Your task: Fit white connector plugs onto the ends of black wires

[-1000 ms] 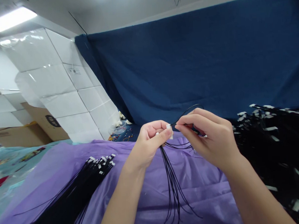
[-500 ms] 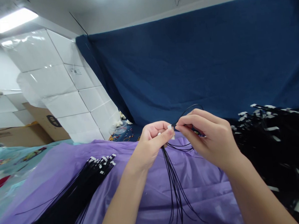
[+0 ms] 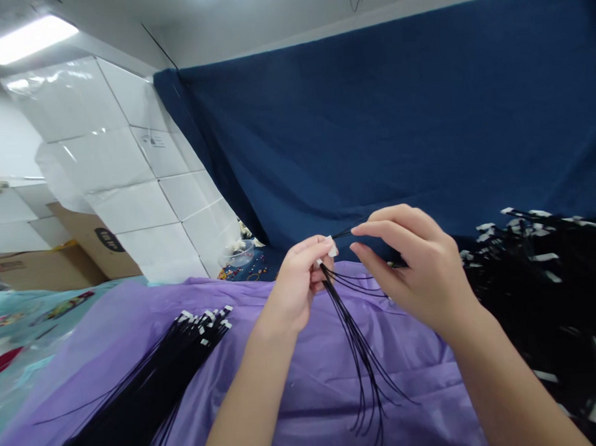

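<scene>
My left hand [image 3: 297,284] is closed, pinching a small bunch of thin black cords [image 3: 352,333] with white tags. One white tag [image 3: 332,247] pokes up between thumb and forefinger. Most of the cords hang down from the palm, while a few stretch right toward my other hand. Thumb and forefinger parted, my right hand [image 3: 420,263] is open beside these cord ends; its forefinger tip is very near one or touches it, I cannot tell which. Below lies a purple cloth [image 3: 416,383].
A thick bundle of black cords [image 3: 137,398] with white tags lies on the cloth at left. A larger dark heap of tagged cords [image 3: 547,303] fills the right. Behind are a clear bowl [image 3: 238,254], stacked white boxes [image 3: 142,211] and a dark blue curtain [image 3: 373,126].
My right thumb and forefinger have parted, letting go of a cord. My left hand has turned slightly, and the hanging cords have swung to the right.
</scene>
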Demonstrator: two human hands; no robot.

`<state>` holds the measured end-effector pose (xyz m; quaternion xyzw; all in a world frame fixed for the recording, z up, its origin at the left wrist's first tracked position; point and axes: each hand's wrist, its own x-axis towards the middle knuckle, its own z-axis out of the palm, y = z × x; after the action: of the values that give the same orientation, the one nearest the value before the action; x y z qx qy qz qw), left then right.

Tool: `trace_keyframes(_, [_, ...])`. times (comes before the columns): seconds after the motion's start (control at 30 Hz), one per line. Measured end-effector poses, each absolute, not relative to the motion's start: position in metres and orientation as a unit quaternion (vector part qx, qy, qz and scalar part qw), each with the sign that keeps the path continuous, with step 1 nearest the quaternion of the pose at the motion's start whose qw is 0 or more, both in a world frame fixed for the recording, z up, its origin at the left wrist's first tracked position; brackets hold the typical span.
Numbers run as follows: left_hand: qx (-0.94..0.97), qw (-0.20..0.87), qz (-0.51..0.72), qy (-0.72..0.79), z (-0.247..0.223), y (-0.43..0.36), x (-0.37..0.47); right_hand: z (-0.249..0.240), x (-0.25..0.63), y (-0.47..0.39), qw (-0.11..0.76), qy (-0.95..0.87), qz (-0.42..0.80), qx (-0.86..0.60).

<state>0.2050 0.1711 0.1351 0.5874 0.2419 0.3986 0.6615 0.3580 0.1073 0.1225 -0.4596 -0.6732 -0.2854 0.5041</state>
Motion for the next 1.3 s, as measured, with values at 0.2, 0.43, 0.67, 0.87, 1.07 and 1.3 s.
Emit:
trace_keyframes(0.2, [0.557, 0.649, 0.439, 0.276, 0.136, 0.173, 0.205, 0.124, 0.349, 0.101, 0.517, -0.651, -0.311, -0.461])
trace_keyframes(0.43, [0.541, 0.623, 0.484, 0.292, 0.135, 0.174, 0.206, 0.123, 0.335, 0.095, 0.448, -0.722, -0.091, -0.519])
trace_keyframes(0.67, [0.549, 0.604, 0.5, 0.289, 0.135, 0.173, 0.207, 0.121, 0.335, 0.099, 0.438, -0.713, -0.044, -0.546])
trace_keyframes(0.87, [0.568, 0.575, 0.507, 0.299, 0.134, 0.172, 0.208, 0.122, 0.338, 0.102, 0.465, -0.694, -0.027, -0.549])
trace_keyframes(1.07, [0.581, 0.543, 0.531, 0.295, 0.133, 0.173, 0.21, 0.121, 0.339, 0.105, 0.521, -0.665, 0.069, -0.53])
trace_keyframes(1.3, [0.587, 0.529, 0.543, 0.285, 0.131, 0.177, 0.21, 0.128, 0.345, 0.106, 0.637, -0.529, 0.427, -0.364])
